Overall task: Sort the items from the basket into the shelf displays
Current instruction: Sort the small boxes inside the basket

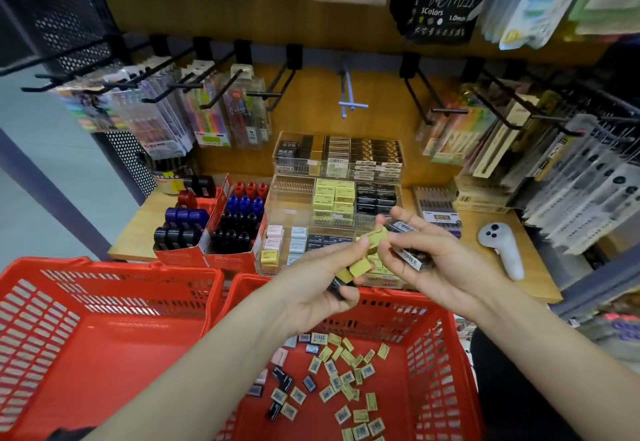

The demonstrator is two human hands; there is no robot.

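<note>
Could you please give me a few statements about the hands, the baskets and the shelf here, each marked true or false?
1. The left hand holds several yellow erasers. True.
2. The right hand is empty. False: it holds dark packets and pinches a yellow eraser.
3. The right red basket still contains loose erasers. True.
4. The left red basket is full of erasers. False: no erasers show in it.
5. A white controller lies on the wooden shelf, to the right of the hands. True.
</note>
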